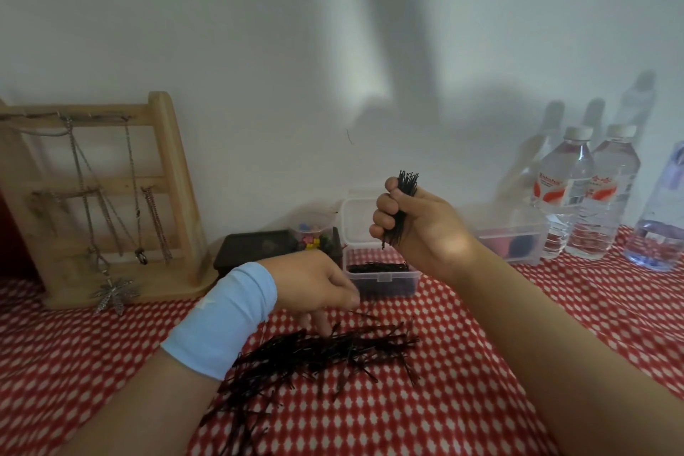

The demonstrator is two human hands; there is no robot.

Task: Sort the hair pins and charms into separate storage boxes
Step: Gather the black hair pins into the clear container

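Hairpin pile [325, 348] on red dotted tablecloth [444, 400]

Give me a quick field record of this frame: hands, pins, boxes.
right hand: grips an upright bundle of hair pins, raised near the clear box
left hand: fingers down in the loose pile on the cloth; grip unclear
clear box: lid open, black pins inside
charms: coloured, in small clear cup behind the left hand
other: wooden necklace stand at left, water bottles at right
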